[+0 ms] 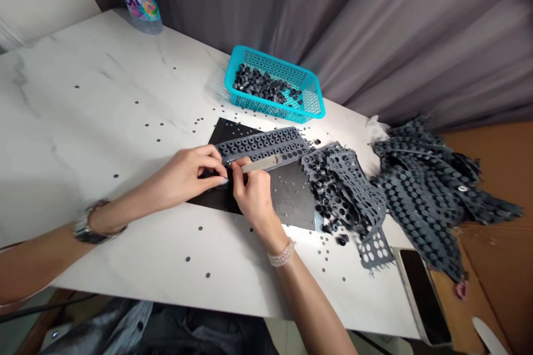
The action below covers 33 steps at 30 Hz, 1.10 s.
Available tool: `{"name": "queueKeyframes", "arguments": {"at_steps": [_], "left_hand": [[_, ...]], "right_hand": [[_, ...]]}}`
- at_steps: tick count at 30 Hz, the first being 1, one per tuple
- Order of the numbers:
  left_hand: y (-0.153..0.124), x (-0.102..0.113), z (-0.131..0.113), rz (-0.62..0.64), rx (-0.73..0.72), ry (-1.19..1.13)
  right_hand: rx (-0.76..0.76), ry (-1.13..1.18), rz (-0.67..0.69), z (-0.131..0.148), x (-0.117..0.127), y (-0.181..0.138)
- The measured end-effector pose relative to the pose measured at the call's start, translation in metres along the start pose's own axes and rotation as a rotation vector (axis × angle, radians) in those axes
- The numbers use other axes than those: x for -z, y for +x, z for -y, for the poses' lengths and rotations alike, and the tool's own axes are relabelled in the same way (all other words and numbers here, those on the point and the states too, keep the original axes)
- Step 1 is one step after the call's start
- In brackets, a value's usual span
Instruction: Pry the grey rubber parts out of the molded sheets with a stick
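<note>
Grey rubber makes up the strip [260, 144] in front of you, set with rows of small round rings and lying across a black board [291, 194] on the table [137, 255]. Your left hand [195, 169] is at its near left end, thumb and forefinger brought close together; whether they grip anything you cannot tell, since the small gap between your two hands is too dark to read. Your right hand [255, 188] has its fingers clenched on a pale tool [262, 165], which crosses the strip's near edge; its left end is hidden under those fingers.

Beyond the board stands a teal basket [266, 108] holding a loose heap of black pieces [260, 84], thickest at the left and middle, with the mesh floor showing at the right end. Just right of the board, more pieces lie piled, partly covered by a crumpled sheet [353, 186] full of holes, so you cannot count them. Farther right, a heap of studded sheets [420, 188] folds over itself, hiding its lower layers. A phone [425, 297] lies at the table's right edge, its screen dark. At the far left, the bottle [141, 3] has its top cut off by the frame.
</note>
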<state>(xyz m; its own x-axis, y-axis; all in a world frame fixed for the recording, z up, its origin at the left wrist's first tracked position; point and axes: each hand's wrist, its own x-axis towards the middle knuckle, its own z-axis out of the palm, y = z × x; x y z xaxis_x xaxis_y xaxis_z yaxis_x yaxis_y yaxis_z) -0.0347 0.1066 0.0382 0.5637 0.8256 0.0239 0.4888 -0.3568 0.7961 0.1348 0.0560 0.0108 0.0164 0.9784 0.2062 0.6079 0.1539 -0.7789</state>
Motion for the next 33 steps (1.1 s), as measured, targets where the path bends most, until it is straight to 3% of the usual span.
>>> {"name": "queueKeyframes", "arguments": {"at_steps": [5,11,17,33], "left_hand": [[0.004,0.023,0.009,-0.100,0.330,-0.665],[0.008,0.020,0.010,0.046,0.498,-1.045],[0.007,0.017,0.005,0.118,0.576,-1.177],[0.006,0.018,-0.003,0.111,0.630,-1.219]], "right_hand": [[-0.146,0.290,-0.069,-0.008,0.004,0.000],[-0.272,0.595,-0.224,-0.009,0.016,0.002],[-0.274,0.612,-0.223,-0.007,0.016,0.002],[-0.270,0.615,-0.205,-0.005,0.012,0.002]]}}
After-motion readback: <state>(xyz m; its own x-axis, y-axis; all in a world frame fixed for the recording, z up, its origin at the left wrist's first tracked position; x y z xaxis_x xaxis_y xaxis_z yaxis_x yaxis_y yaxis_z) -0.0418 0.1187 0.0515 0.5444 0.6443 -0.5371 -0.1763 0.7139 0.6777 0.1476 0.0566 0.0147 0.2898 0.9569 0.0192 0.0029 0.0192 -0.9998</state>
